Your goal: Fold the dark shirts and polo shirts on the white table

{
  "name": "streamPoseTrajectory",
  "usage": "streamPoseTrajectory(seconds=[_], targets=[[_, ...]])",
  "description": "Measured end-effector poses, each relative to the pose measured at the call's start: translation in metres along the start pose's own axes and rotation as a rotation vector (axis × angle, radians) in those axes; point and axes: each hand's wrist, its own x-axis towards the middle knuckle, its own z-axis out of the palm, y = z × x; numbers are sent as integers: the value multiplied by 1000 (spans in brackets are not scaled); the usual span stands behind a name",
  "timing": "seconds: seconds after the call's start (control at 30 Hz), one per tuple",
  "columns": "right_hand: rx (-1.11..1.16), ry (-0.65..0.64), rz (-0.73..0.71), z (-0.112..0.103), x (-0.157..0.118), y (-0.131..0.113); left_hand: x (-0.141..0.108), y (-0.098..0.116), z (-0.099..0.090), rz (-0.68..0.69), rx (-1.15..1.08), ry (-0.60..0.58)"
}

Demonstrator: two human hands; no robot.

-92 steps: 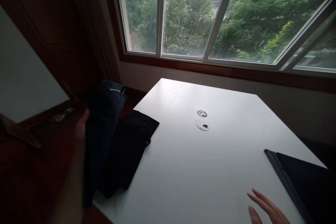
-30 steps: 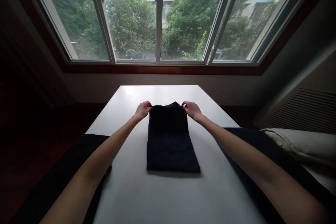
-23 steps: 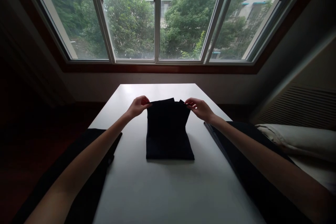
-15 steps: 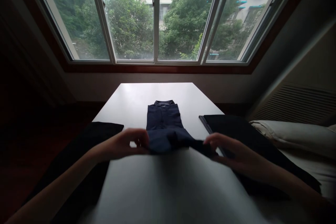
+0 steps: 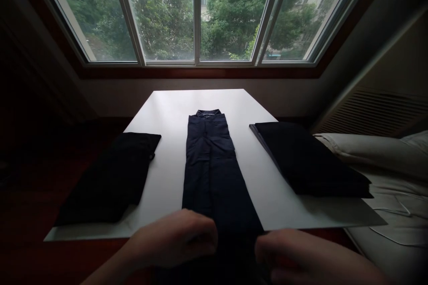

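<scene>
Dark navy trousers [image 5: 214, 173] lie flat and lengthwise down the middle of the white table [image 5: 167, 107], with the waistband at the far end. Their legs run toward me and pass over the table's near edge. My left hand [image 5: 175, 238] is curled on the left side of the legs at that edge. My right hand [image 5: 294, 254] grips the right side there. Both hands are slightly blurred, and the cuffs are hidden below them.
A folded black garment [image 5: 110, 178] lies at the table's left edge, overhanging it. A larger black folded piece [image 5: 307, 158] lies on the right side. A bed with a pale pillow [image 5: 364, 147] stands to the right, and a large window [image 5: 197, 13] is beyond the table.
The trousers have gone from a folded stack to full length on the table. My hands have moved toward me to the near edge, and the view has tilted slightly.
</scene>
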Motion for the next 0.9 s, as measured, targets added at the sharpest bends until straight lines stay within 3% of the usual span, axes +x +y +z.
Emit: streamPoseTrajectory(seconds=[0.17, 0.27, 0.37, 0.47, 0.53, 0.6, 0.67, 0.73, 0.83, 0.9], targets=[[-75, 82, -130, -43, 39, -25, 31, 0, -25, 28, 134, 222], [-72, 221, -232, -81, 88, -11, 66, -22, -51, -6, 212, 389], [-89, 499, -274, -111, 160, 17, 116, -58, -71, -135, 320, 604], [-221, 901, -69, -113, 230, 47, 166, -99, -71, -353, 457, 759], [-284, 1016, 64, -103, 261, 65, 189, -124, -63, -489, 480, 784], [-352, 1072, 84, -91, 278, 80, 198, -144, -57, -500, 453, 815], [-399, 1091, 67, -84, 285, 91, 191, -160, -60, -442, 361, 870], [-419, 1098, 55, -83, 286, 98, 168, -172, -75, -439, 233, 939], [-430, 1107, 47, -85, 286, 103, 110, -189, -107, -560, 201, 1059], [-435, 1107, 45, -86, 287, 103, 69, -199, -124, -675, 317, 1035]])
